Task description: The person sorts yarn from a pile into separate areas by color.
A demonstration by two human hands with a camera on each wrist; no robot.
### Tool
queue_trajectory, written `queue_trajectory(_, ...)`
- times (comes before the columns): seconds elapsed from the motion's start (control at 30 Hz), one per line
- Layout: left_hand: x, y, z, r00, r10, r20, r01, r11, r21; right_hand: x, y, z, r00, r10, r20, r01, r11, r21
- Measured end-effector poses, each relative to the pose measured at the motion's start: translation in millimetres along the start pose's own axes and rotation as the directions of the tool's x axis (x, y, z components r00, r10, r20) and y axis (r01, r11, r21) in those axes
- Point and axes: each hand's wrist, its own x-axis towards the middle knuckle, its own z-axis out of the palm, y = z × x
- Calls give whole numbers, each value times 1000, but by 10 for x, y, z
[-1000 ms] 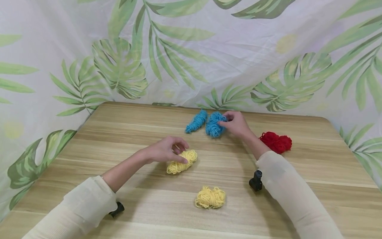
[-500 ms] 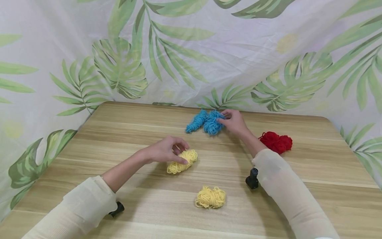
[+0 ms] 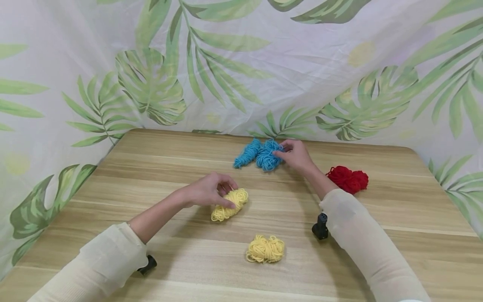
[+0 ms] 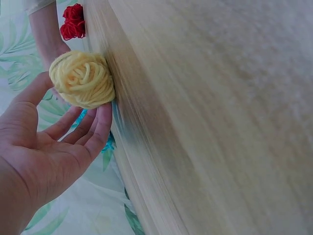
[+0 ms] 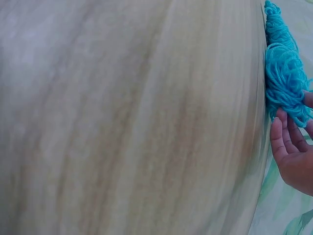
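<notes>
In the head view, my left hand (image 3: 209, 191) holds a skein of yellow yarn (image 3: 237, 200) at the middle of the table. The left wrist view shows the thumb on one side of this yellow skein (image 4: 82, 78) and the fingertips on another. Farther back, my right hand (image 3: 298, 156) pinches the right end of a blue yarn skein (image 3: 268, 156) lying on the table. This skein is side by side with a second, narrower blue skein (image 3: 247, 153) and appears to touch it. In the right wrist view, fingers meet the near end of the blue skein (image 5: 284, 81).
Another yellow skein (image 3: 266, 249) lies nearer the front of the wooden table (image 3: 181, 268). A red yarn bundle (image 3: 348, 179) sits right of my right forearm. Behind the table's back edge hangs a leaf-print cloth (image 3: 226, 75). A small black device (image 3: 320, 226) is at the right sleeve.
My right hand has shifted slightly left and back with the blue skein, closing the gap to the other blue skein. My left hand has stayed at the yellow skein, which has tilted very slightly.
</notes>
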Motion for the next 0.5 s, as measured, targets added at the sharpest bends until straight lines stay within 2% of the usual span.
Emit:
queue_trajectory(0.27, 18, 5, 8, 1000, 5, -9, -5, 1000, 12, -50, 3, -57, 1000, 29, 6, -29, 998, 56)
queue_trajectory(0.5, 18, 15, 9, 1000, -1, -20, 1, 1000, 13, -107, 13, -127, 1000, -5, -17, 6, 997, 75)
